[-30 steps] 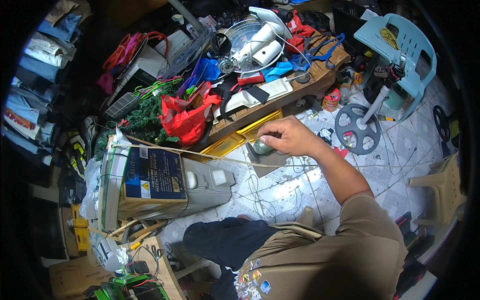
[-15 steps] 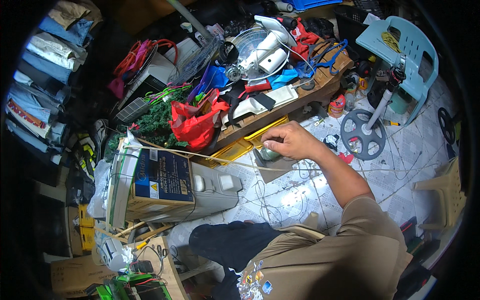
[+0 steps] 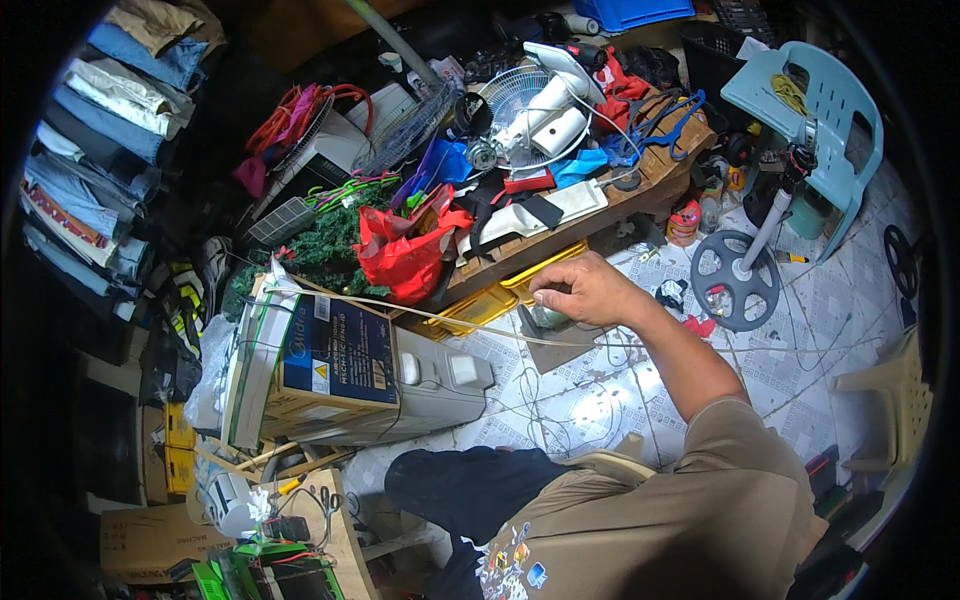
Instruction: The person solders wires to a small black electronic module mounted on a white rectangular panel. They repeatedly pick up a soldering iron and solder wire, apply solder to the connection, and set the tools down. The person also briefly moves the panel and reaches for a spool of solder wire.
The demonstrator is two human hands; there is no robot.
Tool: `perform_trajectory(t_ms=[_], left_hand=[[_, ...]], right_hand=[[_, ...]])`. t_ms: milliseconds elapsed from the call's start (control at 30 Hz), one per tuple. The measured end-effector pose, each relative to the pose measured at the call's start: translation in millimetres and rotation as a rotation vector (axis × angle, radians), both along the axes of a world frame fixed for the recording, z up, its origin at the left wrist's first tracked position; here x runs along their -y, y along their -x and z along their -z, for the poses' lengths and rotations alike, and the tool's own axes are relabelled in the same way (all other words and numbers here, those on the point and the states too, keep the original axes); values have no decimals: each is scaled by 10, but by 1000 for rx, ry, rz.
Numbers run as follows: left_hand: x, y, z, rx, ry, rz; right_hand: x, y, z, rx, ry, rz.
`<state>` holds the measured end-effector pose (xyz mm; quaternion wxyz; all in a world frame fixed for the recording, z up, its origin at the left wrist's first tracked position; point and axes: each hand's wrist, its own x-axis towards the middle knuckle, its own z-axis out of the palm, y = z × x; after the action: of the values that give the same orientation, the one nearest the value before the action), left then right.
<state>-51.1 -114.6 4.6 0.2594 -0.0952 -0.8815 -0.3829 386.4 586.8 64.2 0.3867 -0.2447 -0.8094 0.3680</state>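
Observation:
My right hand (image 3: 580,288) reaches in from the right, below a brown short sleeve. Its fingers are curled and the thumb lies against them; what they hold, if anything, is hidden. Just under the hand, a greenish rounded object (image 3: 547,317) shows above a flat brownish-grey piece (image 3: 553,352) on the tiled floor. A long thin pale strip (image 3: 455,322) runs from the top of an appliance carton (image 3: 338,352) at left, passing below the hand and on to the right. I cannot tell whether the hand touches it. My left hand is out of view.
A wooden bench (image 3: 640,200) behind carries a white fan (image 3: 530,110) and a red bag (image 3: 408,250). A grey wheel-shaped base with a pole (image 3: 735,280) and a light-blue chair (image 3: 845,130) stand right. Loose wires (image 3: 560,420) lie on the floor. A cluttered small table (image 3: 335,520) is lower left.
The whole view has shifted slightly, so the surroundings sit a little farther right and lower. My right hand keeps its curled shape and stays above the greenish object.

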Motion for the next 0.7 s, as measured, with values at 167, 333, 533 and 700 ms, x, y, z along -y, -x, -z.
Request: perform_trajectory(t_ms=[167,333,533,700], left_hand=[[67,-36,-13,-6,-12,9],[54,-122,-98,82,25,-88],[-124,-273,-220,29,-48,-36],[-203,-324,-271,64,-56,-41]], right_hand=[[4,18,13,1,-7,-3],[12,41,24,-2,-56,0],[36,75,43,19,-7,-24],[50,115,54,34,-8,-40]])
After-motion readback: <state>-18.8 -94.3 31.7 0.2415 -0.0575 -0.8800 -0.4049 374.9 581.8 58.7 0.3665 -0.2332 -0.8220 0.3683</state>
